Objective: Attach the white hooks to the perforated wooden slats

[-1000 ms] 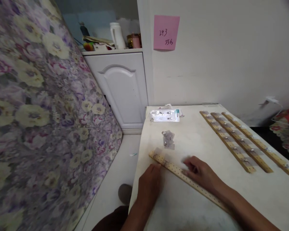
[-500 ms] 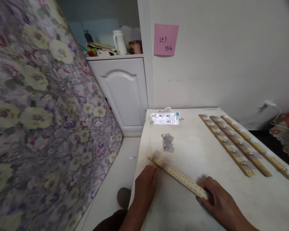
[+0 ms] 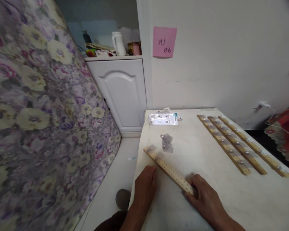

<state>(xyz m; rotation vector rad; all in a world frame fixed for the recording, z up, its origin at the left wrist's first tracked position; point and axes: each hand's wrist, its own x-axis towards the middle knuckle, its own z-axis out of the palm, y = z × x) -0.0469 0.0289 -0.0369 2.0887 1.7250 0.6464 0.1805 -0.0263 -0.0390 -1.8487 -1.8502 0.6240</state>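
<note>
A pale wooden strip (image 3: 172,173) with rows of small holes lies slantwise near the table's front. My right hand (image 3: 204,197) is closed around its near end. Two clear tabs with small metal clips (image 3: 157,158) sit at the strip's far end. My left hand (image 3: 145,184) rests curled on the table just left of the strip, apart from it. Its fingers are folded under, and whether they hold anything is hidden. Beyond the strip lies a small pile of clear tabs with metal clips (image 3: 167,143).
Three wooden strips (image 3: 223,144) bearing clipped clear tabs lie side by side at the right. Clear plastic packaging (image 3: 162,119) lies at the table's back left. A floral curtain (image 3: 50,112) hangs left, a white cabinet (image 3: 120,96) stands behind, and a wall (image 3: 219,57) borders the table.
My right hand has shifted left with the wooden strip, whose far end has moved left and slightly away from me. The left hand stays in place.
</note>
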